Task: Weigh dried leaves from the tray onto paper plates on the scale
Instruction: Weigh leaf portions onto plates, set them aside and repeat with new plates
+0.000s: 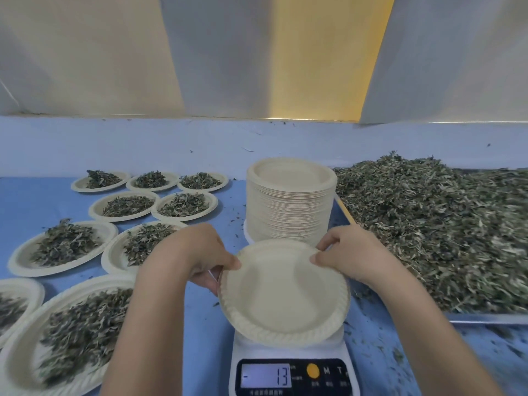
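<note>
An empty cream paper plate [283, 298] sits over the white scale [291, 370], slightly tilted; the display reads minus 13. My left hand [208, 261] pinches the plate's far left rim. My right hand [345, 252] pinches its far right rim. Just behind stands a tall stack of empty paper plates [290, 201]. To the right a metal tray [485, 318] holds a large heap of dried leaves [434, 224].
Several paper plates with portions of dried leaves [63, 247] cover the blue table [205, 352] to the left. Loose leaf bits lie scattered on the table near the tray. A pale wall with sheeting closes off the back.
</note>
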`<state>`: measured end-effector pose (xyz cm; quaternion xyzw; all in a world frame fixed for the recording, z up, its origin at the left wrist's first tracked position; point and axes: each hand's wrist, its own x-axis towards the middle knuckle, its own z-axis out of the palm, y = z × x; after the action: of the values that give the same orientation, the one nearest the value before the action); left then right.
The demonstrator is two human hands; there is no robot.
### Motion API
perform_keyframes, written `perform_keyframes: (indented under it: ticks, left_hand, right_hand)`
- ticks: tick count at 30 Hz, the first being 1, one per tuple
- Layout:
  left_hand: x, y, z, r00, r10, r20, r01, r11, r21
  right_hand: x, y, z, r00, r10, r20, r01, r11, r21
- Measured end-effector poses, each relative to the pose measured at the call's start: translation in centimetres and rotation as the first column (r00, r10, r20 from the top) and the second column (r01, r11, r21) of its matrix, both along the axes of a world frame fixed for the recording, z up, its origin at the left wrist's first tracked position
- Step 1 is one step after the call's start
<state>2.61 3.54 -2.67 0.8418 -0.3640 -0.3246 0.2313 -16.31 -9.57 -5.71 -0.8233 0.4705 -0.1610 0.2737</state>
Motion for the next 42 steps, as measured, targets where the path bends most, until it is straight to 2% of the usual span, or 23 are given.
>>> perform_keyframes:
  ticks: [3, 11, 15, 17, 19, 21, 22, 24, 26, 29, 31, 35, 38, 42]
  left_hand:
    - [0.0, -0.4, -0.5, 1.0, -0.001, -0.002, 0.001, 0.999, 0.049]
    - [0.4, -0.9, -1.5, 1.0, -0.003, -0.024, 0.005, 0.996, 0.093]
    - [0.3, -1.0, -1.4, 0.996, 0.048, 0.07, -0.054, 0.995, 0.087]
    - [0.1, -1.3, -1.2, 0.984, 0.078, 0.16, -0.083, 0.996, 0.023]
    - [-0.4, -1.7, -0.7, 0.944, 0.096, 0.316, -0.061, 0.991, -0.118]
    - [-1.7, -2.2, -0.3, 0.89, 0.112, 0.442, 0.026, 0.955, -0.294]
    - [-2.8, -2.4, -0.1, 0.884, 0.11, 0.454, 0.078, 0.923, -0.377]
    - [-5.4, -3.2, 0.3, 0.928, 0.056, 0.369, 0.153, 0.845, -0.512]
    - [-8.0, -3.9, 0.3, 0.977, -0.033, 0.212, 0.162, 0.761, -0.628]
    - [-11.7, -5.3, 0.3, 0.99, -0.132, -0.042, 0.058, 0.677, -0.734]
    - [-13.5, -6.3, 0.3, 0.959, -0.166, -0.229, -0.069, 0.649, -0.758]
    - [-15.8, -7.9, 0.2, 0.82, -0.231, -0.524, -0.267, 0.655, -0.707]
    - [-16.6, -8.6, -0.4, 0.773, -0.245, -0.585, -0.298, 0.673, -0.676]
    - [-17.1, -9.6, -0.9, 0.779, -0.223, -0.586, -0.302, 0.685, -0.663]
  right_hand:
    - [0.2, 0.0, -0.8, 0.998, 0.018, -0.056, -0.018, 1.0, 0.0]
    - [0.5, 0.0, -1.4, 0.998, -0.008, -0.062, 0.01, 1.0, 0.029]
    - [0.1, -0.1, -1.1, 0.998, -0.068, 0.001, 0.068, 0.998, -0.001]
    - [-0.2, -0.3, -1.0, 0.995, -0.078, 0.061, 0.078, 0.997, 0.006]
    - [-0.6, -0.6, -0.9, 0.992, -0.088, 0.085, 0.089, 0.996, -0.007]
    - [-1.3, -1.2, -1.1, 0.988, -0.119, 0.102, 0.128, 0.988, -0.082]
    - [-1.8, -1.7, -1.3, 0.983, -0.152, 0.104, 0.165, 0.977, -0.134]
    - [-3.2, -2.5, -1.6, 0.972, -0.213, 0.096, 0.23, 0.946, -0.229]
    - [-4.5, -3.7, -2.0, 0.98, -0.197, 0.038, 0.199, 0.928, -0.315]
    - [-6.9, -6.6, -3.2, 0.967, -0.121, -0.225, 0.043, 0.945, -0.324]
    - [-7.8, -8.0, -4.2, 0.933, -0.095, -0.348, -0.005, 0.961, -0.277]
    - [-8.5, -9.4, -5.6, 0.909, -0.046, -0.414, -0.055, 0.972, -0.23]
    - [-8.8, -9.2, -5.7, 0.927, -0.028, -0.375, -0.044, 0.983, -0.18]
    - [-8.9, -8.3, -6.0, 0.928, -0.058, -0.369, -0.054, 0.957, -0.286]
